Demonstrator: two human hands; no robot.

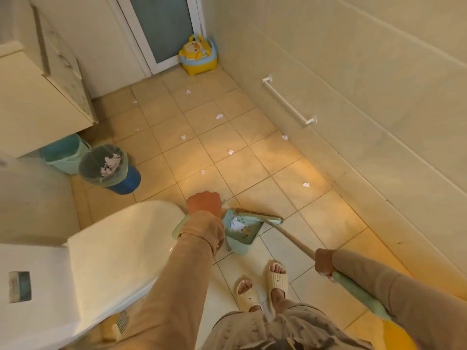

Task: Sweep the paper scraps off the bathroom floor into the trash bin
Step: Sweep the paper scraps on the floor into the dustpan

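My left hand [205,203] grips the upright handle of a green dustpan [240,234] that stands on the tiles in front of my feet. A white paper scrap [236,224] lies inside the pan. My right hand [324,264] grips the broom handle [290,237], and the broom head [260,216] rests at the pan's far edge. Several crumpled paper scraps [219,116] lie scattered over the beige floor farther ahead. The trash bin [106,164], lined with a green bag and holding paper, stands at the left by the cabinet.
A white toilet [121,238] fills the lower left. A teal bucket [66,153] sits under the vanity cabinet [38,104]. A yellow duck potty [198,55] stands by the glass door. A bathtub wall with a white grab bar [288,102] runs along the right.
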